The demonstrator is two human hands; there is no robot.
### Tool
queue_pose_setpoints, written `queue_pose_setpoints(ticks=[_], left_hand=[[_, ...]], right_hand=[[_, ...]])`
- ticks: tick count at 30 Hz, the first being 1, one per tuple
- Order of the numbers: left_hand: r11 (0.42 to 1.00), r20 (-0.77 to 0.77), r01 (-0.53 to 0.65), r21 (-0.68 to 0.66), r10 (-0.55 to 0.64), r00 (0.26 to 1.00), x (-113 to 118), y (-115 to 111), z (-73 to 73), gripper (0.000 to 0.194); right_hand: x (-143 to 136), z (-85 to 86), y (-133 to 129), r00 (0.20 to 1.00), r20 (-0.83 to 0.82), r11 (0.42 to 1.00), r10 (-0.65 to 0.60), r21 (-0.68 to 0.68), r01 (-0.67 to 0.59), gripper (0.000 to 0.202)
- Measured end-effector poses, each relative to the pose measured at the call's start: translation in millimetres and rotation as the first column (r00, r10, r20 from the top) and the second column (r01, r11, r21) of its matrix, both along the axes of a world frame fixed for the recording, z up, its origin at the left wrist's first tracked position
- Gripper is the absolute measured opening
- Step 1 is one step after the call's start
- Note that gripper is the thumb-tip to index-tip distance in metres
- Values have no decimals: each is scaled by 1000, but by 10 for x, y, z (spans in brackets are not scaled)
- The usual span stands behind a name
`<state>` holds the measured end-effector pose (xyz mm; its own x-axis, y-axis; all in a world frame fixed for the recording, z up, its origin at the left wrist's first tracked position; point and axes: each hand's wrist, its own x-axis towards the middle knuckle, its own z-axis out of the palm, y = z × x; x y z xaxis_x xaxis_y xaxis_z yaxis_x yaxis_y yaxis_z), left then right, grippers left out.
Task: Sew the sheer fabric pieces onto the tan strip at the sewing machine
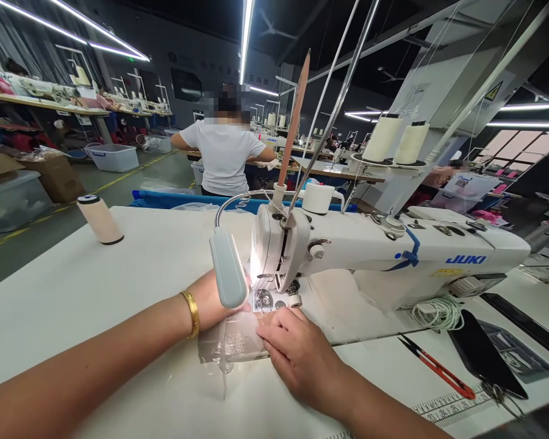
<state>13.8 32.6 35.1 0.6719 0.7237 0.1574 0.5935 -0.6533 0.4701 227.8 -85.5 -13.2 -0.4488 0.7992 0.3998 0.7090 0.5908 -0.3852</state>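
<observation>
A white sewing machine [348, 247] stands in front of me, its needle area lit by a small grey lamp [229, 271] on a bent metal arm. My left hand [210, 297], with a gold bracelet at the wrist, reaches in at the left of the presser foot [263, 299]. The lamp hides most of its fingers. In front of the foot, my right hand [295, 349] has its fingers curled and pressed together at the edge of a thin, sheer beige fabric [231, 341]. This fabric lies over the front edge of the machine bed, with a narrow strip hanging from it.
A peach thread cone [101, 221] stands at the table's left. At right lie red-handled thread snips [439, 369], a black phone [487, 353], a coiled pale cord [438, 312] and a printed ruler [452, 405]. A pencil [295, 116] stands upright on the machine. A person [229, 152] sits ahead.
</observation>
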Motion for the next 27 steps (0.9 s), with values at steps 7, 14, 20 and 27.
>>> queue_pose_setpoints(ticks=[7,14,20,27], left_hand=[[985,-8,-73,156,75,997,-69,-463,-45,30],[973,-34,30,231,-23,999,-159,-397,-423,32],[952,17,64,300,-72,997,-209,-310,-524,53],[924,94,49,379,-91,991,-213,-303,-633,54]], right_hand=[[-25,15,-18,1000,7,999,-1,38,0,29],[-50,5,-22,1000,22,1000,-19,21,18,32],[-75,-1,-43,998,37,998,-47,47,45,33],[-96,-59,-37,999,13,993,-53,106,51,33]])
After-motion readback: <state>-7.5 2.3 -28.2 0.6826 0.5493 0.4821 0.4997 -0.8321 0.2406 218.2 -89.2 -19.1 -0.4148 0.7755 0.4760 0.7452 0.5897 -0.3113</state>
